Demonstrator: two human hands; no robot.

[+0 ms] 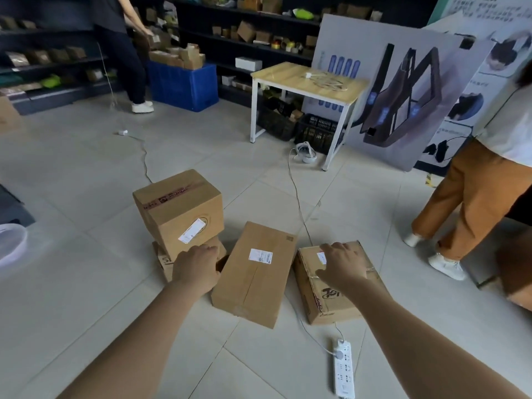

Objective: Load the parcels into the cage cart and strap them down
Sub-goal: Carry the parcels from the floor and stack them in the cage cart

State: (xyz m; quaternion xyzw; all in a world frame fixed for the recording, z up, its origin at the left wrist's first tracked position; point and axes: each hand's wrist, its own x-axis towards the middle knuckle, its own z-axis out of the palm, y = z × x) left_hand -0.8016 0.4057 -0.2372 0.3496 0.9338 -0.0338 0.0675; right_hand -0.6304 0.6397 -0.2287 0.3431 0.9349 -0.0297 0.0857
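Four cardboard parcels sit on the floor (86, 298): a tall parcel (178, 208) atop a small parcel (164, 263), a flat parcel (256, 277), a string-tied parcel (331, 295). Our right hand (342, 266) rests spread-fingered on the last; our left hand (197, 269) curls against the small one; we cannot tell if it grips.

Narrow gaps separate the stacked boxes (178, 208), flat box (253, 283) and right box (331, 306); a power strip (344, 370) lies on open tiles (259, 364) in front.
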